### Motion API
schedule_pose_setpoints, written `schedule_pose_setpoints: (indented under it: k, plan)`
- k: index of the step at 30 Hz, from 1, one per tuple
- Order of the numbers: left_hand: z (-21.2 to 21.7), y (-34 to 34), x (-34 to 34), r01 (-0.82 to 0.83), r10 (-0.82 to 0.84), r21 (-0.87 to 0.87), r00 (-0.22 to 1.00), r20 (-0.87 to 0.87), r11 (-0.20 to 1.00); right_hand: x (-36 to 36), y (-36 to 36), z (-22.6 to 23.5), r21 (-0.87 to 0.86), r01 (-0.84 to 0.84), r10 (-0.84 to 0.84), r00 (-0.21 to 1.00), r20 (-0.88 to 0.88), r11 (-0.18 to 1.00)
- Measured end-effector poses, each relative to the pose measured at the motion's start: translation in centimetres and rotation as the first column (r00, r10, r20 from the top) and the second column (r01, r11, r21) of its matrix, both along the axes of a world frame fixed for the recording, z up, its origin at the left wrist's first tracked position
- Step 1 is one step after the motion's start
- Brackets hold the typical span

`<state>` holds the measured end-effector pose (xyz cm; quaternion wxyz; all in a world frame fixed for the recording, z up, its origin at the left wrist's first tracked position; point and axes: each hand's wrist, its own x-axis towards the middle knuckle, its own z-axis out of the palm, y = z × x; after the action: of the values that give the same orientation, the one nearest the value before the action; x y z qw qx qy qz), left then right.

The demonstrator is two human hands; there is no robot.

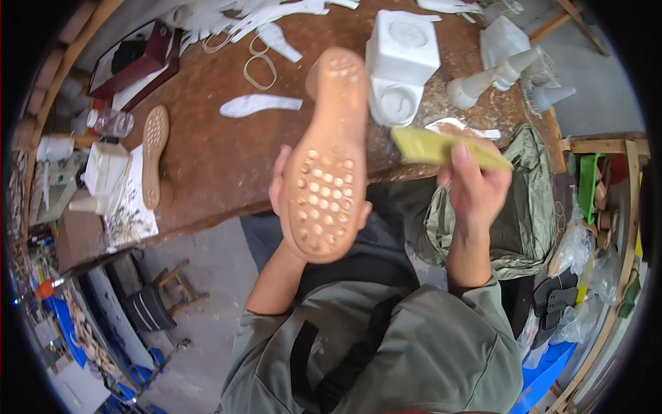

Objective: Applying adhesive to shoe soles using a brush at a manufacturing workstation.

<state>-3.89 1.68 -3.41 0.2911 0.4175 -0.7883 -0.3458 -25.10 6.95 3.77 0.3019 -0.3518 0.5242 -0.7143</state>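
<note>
Mostly hidden left hand point(284, 185) behind tan sole point(329, 165), right hand point(474, 188) gripping yellow-green sheet point(441, 147)

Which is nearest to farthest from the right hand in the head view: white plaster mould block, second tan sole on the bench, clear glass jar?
From the right hand, which holds a yellow-green sheet:
1. White plaster mould block, just up and left of it on the bench.
2. Second tan sole, far across on the bench's left side.
3. Clear glass jar, beyond that sole, at the left edge.

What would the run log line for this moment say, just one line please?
left hand: holds tan shoe sole, studs up | right hand: grips yellow-green sheet | behind: brown workbench, white moulds
</note>
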Motion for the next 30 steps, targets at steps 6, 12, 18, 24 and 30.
schedule_pose_setpoints:
  k: [6, 12, 18, 24, 30]
  plan:
    - [-3.8, -4.4, -1.0, -0.144, 0.092, -0.350, 0.983, -0.161, 0.926, -5.8, -4.4, -7.8, 0.212, 0.066, 0.029, 0.909, -0.417, 0.975]
    - [-3.3, -3.4, -0.6, -0.162, 0.088, -0.169, 0.923, -0.376, 0.972, -5.8, -5.6, -8.1, 0.209, 0.121, 0.047, 0.755, -0.654, 0.970]
    - [-5.2, -3.5, -1.8, -0.162, 0.034, -0.314, 0.926, -0.376, 0.935, -5.5, -5.9, -8.5, 0.307, 0.098, 0.084, 0.845, -0.528, 0.947]
    - [-5.8, -3.8, -3.8, -0.253, 0.132, -0.460, 0.951, -0.280, 0.851, -3.3, -5.0, -5.2, 0.282, -0.021, -0.007, 0.995, 0.098, 0.959]
    - [-2.5, -2.4, -2.2, 0.365, 0.071, -0.499, 0.749, 0.659, 0.786, 3.3, -3.1, 1.5, 0.086, -0.278, 0.280, 0.960, -0.022, 0.957]
